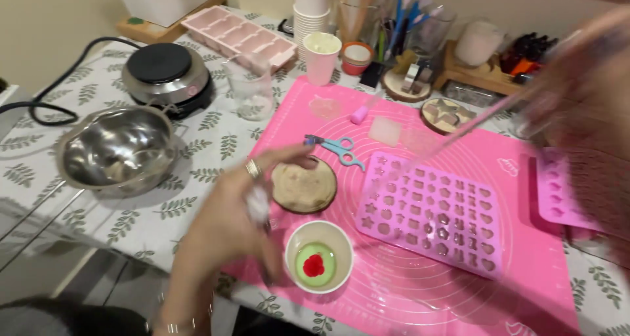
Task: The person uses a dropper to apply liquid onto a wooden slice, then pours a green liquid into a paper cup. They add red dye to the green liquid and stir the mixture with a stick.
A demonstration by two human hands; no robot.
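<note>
Left hand (239,211) hovers open and loose at nine o'clock of a light paper cup (319,256) — grip its soft sides gently. Right hand (577,93) pinches a thin, bendy dropper (459,129).

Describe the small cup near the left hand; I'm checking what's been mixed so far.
The cup is a small, round, white or cream one, apparently paper, standing upright and open on the near left part of the pink mat. Inside lies a shallow pool of green liquid with a red blob at its middle, unmixed. The left hand hovers just to its left, blurred; whether the fingers touch the rim cannot be told. A round wooden slice lies just behind it.
</note>
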